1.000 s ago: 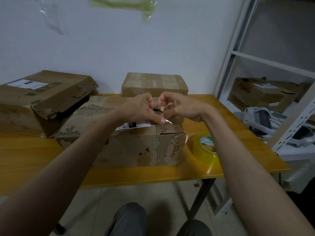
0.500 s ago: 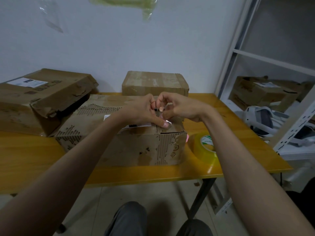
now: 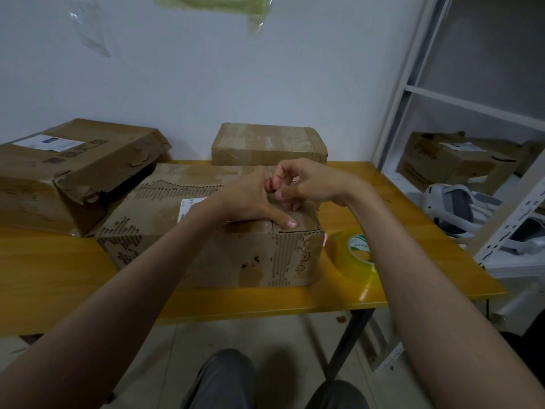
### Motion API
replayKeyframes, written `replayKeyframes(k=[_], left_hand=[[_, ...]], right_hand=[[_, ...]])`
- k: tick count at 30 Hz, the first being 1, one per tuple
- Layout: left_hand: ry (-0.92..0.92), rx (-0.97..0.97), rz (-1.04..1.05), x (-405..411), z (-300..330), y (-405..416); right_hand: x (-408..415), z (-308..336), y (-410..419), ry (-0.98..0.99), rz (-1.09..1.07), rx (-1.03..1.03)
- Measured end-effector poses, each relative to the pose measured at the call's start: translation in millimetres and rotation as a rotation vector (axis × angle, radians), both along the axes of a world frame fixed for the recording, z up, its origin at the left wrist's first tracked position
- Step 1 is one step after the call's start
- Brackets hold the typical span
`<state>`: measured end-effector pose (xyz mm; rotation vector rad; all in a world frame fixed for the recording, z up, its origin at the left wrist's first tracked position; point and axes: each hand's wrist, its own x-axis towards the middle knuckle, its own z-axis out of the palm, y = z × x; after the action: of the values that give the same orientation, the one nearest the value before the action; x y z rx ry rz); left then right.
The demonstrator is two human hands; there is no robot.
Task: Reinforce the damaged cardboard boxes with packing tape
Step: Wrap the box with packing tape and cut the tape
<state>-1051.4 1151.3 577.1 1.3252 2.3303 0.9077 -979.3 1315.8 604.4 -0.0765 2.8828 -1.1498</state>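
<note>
A damaged cardboard box point(image 3: 206, 255) with torn, peeled facing stands in the middle of the yellow table point(image 3: 44, 276). My left hand point(image 3: 247, 202) lies on its top near the right end, thumb stretched out and pressing flat by the front right corner. My right hand point(image 3: 306, 181) meets it from the right, fingers curled and pinching a small strip of clear tape point(image 3: 293, 206) against the box top; the strip is barely visible. A roll of yellowish packing tape point(image 3: 354, 255) lies on the table just right of the box, behind my right forearm.
A large torn box point(image 3: 73, 172) sits at the left and a smaller taped box point(image 3: 268, 143) at the back against the wall. A white metal shelf point(image 3: 413, 90) to the right holds another box point(image 3: 454, 163) and a white headset point(image 3: 454, 208). Tape strips point(image 3: 206, 1) hang on the wall.
Both hands have dropped from just above the box onto its top. My left thumb now presses flat near the front right corner, and the shiny bit of tape no longer sticks out past it.
</note>
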Motion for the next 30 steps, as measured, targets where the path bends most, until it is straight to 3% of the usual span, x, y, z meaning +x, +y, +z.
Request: replayKeyframes(k=[3, 12, 21, 26, 30], left_hand=[[0.059, -0.080, 0.190, 2, 0, -3], [0.063, -0.044, 0.205, 7, 0, -5], [0.072, -0.060, 0.202, 8, 2, -6], [0.037, -0.029, 0.199, 5, -3, -6], [0.011, 0.001, 0.150, 5, -3, -9]], right_hand=[[-5, 4, 5, 0.012, -0.042, 0.071], [-13, 2, 6, 0.017, -0.101, -0.050], [-12, 8, 8, -0.043, -0.016, -0.102], [-4, 17, 2, 0.057, -0.047, 0.021], [5, 24, -6, 0.135, -0.061, 0.002]])
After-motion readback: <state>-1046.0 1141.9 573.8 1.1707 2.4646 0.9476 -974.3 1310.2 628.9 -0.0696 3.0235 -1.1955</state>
